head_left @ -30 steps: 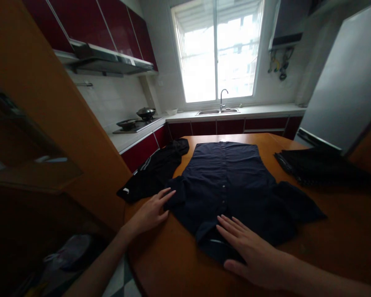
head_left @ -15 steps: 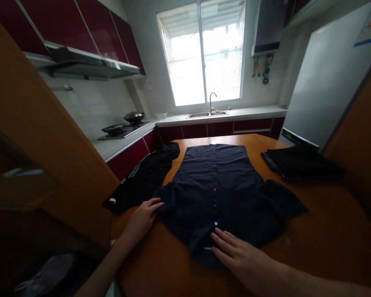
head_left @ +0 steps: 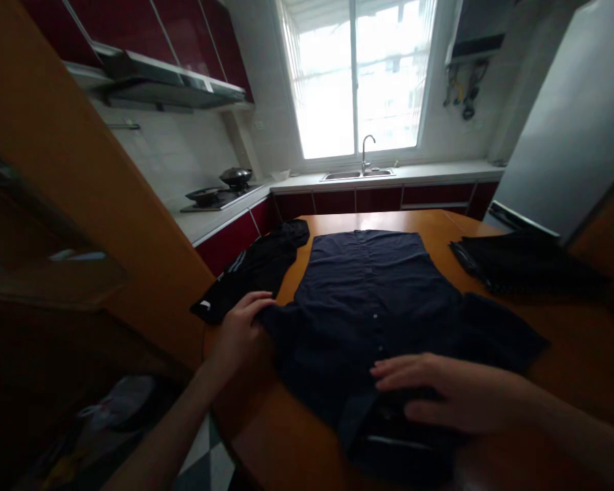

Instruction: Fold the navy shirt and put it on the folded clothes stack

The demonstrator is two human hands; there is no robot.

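A dark navy button-up shirt lies spread flat on the orange wooden table, collar toward me. My left hand has its fingers curled on the shirt's left sleeve at the table's edge. My right hand rests on the shirt near the collar, fingers bent and pointing left, pressing the cloth.
A black garment with white stripes drapes over the table's left edge. A folded stack of dark clothes sits at the right. Behind are a counter with a sink, a stove with pans, a window and a grey fridge.
My left hand has curled its fingers onto the sleeve. My right hand has turned sideways across the collar area, fingers now pointing left instead of forward.
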